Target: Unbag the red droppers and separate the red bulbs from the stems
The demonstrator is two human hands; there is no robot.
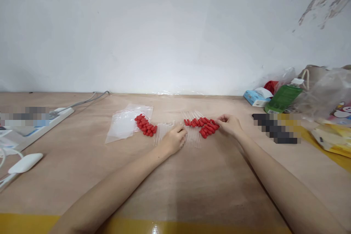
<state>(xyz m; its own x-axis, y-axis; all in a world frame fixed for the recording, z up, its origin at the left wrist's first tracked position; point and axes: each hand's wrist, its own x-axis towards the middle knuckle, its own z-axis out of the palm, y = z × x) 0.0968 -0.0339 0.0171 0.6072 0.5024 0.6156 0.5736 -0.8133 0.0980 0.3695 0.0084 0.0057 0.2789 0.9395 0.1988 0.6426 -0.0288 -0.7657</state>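
Note:
My left hand (175, 139) rests with curled fingers over a row of thin clear tubes (163, 132). Anything inside its grip is hidden. My right hand (229, 123) pinches at the right end of a group of red rubber bulbs (208, 128), its fingertips on one bulb there. Clear tubes (194, 140) run out from these bulbs, like droppers laid in opposite directions. Another pile of loose-looking red bulbs (145, 126) lies left of my left hand, partly over clear plastic bags (120, 126).
On the left are a white power strip (59, 114) with cables and a white plug-like device (26, 163). At the right stand a tissue pack (255, 98), a tilted green bottle (283, 95) and plastic bags (320, 91). A blurred dark object (274, 128) lies nearer. A wall borders the back.

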